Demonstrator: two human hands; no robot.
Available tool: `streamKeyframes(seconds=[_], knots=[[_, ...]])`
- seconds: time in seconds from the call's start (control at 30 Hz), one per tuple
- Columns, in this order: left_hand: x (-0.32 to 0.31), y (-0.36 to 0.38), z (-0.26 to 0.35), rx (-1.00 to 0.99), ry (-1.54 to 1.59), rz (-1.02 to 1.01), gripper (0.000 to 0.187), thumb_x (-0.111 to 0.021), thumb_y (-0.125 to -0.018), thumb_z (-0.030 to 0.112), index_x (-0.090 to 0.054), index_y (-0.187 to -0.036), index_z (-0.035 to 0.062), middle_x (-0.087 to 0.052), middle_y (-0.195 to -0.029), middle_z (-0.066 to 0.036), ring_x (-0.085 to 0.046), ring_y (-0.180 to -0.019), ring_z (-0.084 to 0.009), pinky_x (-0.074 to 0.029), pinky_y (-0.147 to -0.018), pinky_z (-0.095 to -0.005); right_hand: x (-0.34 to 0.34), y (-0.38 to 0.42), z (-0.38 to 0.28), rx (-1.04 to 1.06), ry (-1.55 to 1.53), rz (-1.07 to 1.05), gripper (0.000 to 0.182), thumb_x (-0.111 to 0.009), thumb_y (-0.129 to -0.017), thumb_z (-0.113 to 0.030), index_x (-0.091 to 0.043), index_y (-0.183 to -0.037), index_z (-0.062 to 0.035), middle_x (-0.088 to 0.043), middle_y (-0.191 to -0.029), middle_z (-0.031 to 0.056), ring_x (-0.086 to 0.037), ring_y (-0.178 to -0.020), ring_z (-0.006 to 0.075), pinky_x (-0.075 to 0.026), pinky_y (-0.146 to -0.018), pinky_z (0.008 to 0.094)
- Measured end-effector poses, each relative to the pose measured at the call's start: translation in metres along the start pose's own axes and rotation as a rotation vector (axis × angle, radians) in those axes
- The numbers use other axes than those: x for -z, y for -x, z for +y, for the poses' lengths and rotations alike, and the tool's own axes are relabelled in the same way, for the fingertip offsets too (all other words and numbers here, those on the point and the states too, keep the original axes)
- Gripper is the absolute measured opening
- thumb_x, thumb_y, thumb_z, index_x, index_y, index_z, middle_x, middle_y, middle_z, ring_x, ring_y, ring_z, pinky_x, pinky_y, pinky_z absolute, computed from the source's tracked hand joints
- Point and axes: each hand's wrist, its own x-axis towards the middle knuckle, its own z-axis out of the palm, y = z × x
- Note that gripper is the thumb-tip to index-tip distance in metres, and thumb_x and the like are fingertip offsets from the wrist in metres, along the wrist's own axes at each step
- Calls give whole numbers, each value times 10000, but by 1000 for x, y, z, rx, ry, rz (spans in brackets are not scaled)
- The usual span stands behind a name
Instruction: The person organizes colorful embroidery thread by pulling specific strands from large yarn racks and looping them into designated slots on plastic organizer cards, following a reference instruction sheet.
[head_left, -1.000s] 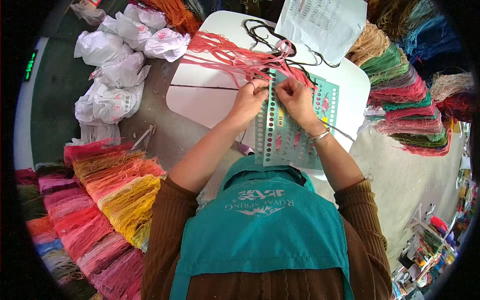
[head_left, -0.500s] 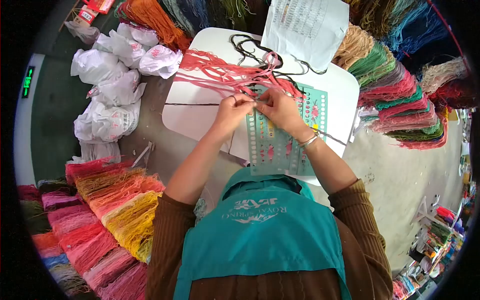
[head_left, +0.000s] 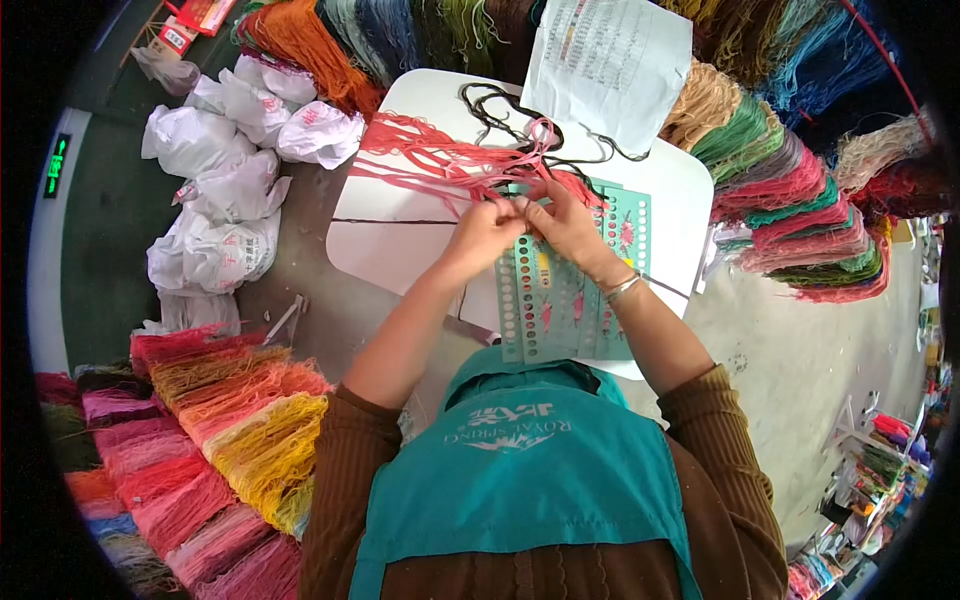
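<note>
My left hand point(head_left: 484, 232) is closed, its thumb and forefinger pinched at the upper left of a green punched thread card point(head_left: 540, 345). Against it, my right hand point(head_left: 570, 228) pinches too, lying over the card's upper part. Pink and red embroidery thread point(head_left: 440, 150) runs into the fingertips; the exact strand between them is mostly hidden. The card has rows of round holes, pink flower prints and a yellow label, and appears to lie in a stack. Black thread point(head_left: 490, 100) curls on the white table behind my hands.
A white table point(head_left: 390, 245) holds the work. At its back lies a printed sheet point(head_left: 610, 75). Colourful thread hanks point(head_left: 780, 190) hang at right, more thread bundles point(head_left: 230, 430) lie at lower left, and white plastic bags point(head_left: 215, 180) are piled at left.
Both hands have shifted slightly, with the fingertips still together at the card's top. The table and card sit a little lower in view.
</note>
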Motion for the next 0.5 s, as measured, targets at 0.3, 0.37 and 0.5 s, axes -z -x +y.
streamKeyframes(seconds=[0.3, 0.37, 0.5], knots=[[252, 74, 9, 124, 1297, 273, 287, -483, -920, 167, -398, -646, 159, -305, -542, 54, -207, -381, -63, -200, -343, -235, 1, -1, -7, -58, 249, 24, 412, -632, -769, -291, -550, -1053, -4, -659, -774, 178, -656, -780, 323, -500, -734, 401], [345, 106, -25, -112, 1016, 523, 157, -511, -903, 179, -508, -754, 127, -449, -595, 26, -240, -376, -55, -221, -343, -218, 0, -1, -6, -45, 259, 34, 409, -638, -763, -286, -553, -1055, -12, -662, -779, 172, -655, -779, 323, -501, -737, 405], [310, 117, -36, 166, 537, 994, 165, -505, -934, 252, -592, -893, 119, -580, -722, 45, -337, -417, -33, -245, -366, -214, -2, 3, -12, 1, 298, 41, 368, -649, -773, -276, -568, -1035, -31, -669, -780, 145, -656, -765, 312, -508, -721, 397]])
